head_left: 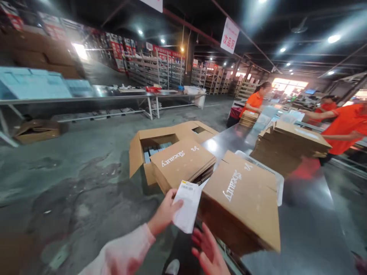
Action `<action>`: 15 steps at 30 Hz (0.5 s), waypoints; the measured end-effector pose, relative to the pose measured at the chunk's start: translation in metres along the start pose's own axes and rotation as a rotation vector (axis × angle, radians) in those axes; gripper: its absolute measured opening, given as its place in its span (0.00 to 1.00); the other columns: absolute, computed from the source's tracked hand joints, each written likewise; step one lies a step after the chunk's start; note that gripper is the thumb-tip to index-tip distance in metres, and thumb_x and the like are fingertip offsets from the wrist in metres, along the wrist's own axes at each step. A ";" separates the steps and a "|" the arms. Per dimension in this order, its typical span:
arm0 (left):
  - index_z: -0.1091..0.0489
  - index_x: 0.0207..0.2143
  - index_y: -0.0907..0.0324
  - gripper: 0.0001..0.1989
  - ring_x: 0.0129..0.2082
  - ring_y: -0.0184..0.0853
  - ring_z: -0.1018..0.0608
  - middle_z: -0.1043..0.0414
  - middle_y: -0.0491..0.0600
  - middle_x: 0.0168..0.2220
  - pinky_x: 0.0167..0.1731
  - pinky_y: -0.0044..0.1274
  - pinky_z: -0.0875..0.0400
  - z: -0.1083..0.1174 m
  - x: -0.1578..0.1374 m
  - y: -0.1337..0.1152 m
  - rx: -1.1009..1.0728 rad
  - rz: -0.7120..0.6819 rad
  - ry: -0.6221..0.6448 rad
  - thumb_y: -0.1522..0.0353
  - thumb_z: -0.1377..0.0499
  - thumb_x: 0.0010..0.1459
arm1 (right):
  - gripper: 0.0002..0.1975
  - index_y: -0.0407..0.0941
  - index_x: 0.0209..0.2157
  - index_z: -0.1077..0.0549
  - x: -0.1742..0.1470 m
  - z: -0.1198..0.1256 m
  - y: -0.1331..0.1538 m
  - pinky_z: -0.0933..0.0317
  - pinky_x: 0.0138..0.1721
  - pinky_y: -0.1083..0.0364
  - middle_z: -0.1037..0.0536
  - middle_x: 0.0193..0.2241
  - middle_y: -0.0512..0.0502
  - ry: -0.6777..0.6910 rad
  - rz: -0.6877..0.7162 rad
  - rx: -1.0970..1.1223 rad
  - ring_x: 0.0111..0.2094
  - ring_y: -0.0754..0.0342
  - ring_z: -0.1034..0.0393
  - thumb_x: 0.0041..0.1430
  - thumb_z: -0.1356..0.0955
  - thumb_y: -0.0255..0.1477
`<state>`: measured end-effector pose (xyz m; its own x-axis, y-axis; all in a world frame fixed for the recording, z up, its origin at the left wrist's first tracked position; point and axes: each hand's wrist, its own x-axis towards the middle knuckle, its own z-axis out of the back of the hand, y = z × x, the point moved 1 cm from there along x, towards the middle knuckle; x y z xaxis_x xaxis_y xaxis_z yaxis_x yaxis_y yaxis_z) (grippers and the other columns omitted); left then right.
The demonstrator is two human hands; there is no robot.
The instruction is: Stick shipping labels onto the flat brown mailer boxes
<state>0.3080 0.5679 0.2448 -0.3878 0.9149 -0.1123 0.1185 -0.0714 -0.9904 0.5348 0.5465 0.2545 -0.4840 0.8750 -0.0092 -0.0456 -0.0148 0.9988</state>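
Observation:
My left hand (pixel 169 212) is closed on a white shipping label (pixel 187 204) with a barcode at its top end, the thumb lying on its face. Just below and to the right, my right hand (pixel 208 248) has its fingers apart and holds nothing. Two stacks of flat brown cartons with white lettering lie at the table's near end: the left carton stack (pixel 183 160) is beyond the label, and the right carton stack (pixel 243 198) is beside my right hand. Whether the label is one sheet or several, I cannot tell.
Past the left stack stands an open cardboard box (pixel 136 152) with small boxes inside. A white plastic basket (pixel 280 187) shows behind the right stack. Farther along the metal table (pixel 309 221) is another carton stack (pixel 298 141). People in orange shirts (pixel 348 124) work there.

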 end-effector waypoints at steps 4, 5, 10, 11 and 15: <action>0.40 0.36 0.57 0.23 0.21 0.34 0.26 0.29 0.44 0.23 0.24 0.25 0.32 -0.038 -0.083 0.042 -0.192 0.187 0.019 0.50 0.41 0.48 | 0.31 0.49 0.53 0.33 -0.019 -0.031 -0.032 0.34 0.47 0.42 0.25 0.49 0.39 0.075 -0.292 0.609 0.46 0.44 0.28 0.49 0.28 0.45; 0.38 0.35 0.57 0.21 0.22 0.34 0.26 0.29 0.44 0.23 0.25 0.25 0.32 -0.043 -0.095 0.050 -0.159 0.180 0.011 0.51 0.41 0.48 | 0.30 0.47 0.52 0.32 -0.029 -0.032 -0.037 0.34 0.45 0.43 0.23 0.45 0.40 0.055 -0.322 0.676 0.43 0.45 0.28 0.48 0.27 0.42; 0.31 0.36 0.57 0.10 0.37 0.38 0.25 0.28 0.51 0.35 0.39 0.30 0.30 -0.046 -0.138 0.062 0.203 -0.071 0.102 0.63 0.47 0.55 | 0.29 0.47 0.48 0.31 -0.079 -0.017 -0.046 0.33 0.43 0.45 0.22 0.44 0.42 -0.003 -0.334 0.795 0.44 0.43 0.28 0.41 0.24 0.32; 0.29 0.36 0.57 0.09 0.42 0.40 0.27 0.30 0.52 0.39 0.43 0.31 0.31 -0.045 -0.145 0.061 0.294 -0.156 0.132 0.66 0.47 0.54 | 0.29 0.47 0.48 0.31 -0.086 -0.013 -0.047 0.34 0.44 0.44 0.23 0.45 0.42 -0.027 -0.322 0.780 0.44 0.43 0.28 0.41 0.24 0.32; 0.25 0.32 0.56 0.06 0.48 0.43 0.32 0.36 0.54 0.46 0.51 0.36 0.37 -0.051 -0.167 0.054 0.545 -0.386 0.143 0.68 0.40 0.49 | 0.26 0.45 0.44 0.30 -0.108 0.001 -0.062 0.35 0.48 0.45 0.23 0.44 0.41 -0.215 -0.257 0.559 0.45 0.45 0.28 0.43 0.25 0.38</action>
<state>0.4257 0.4319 0.2139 -0.1806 0.9559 0.2314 -0.4954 0.1148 -0.8611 0.5909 0.4533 0.1938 -0.3295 0.8956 -0.2990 0.3530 0.4105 0.8407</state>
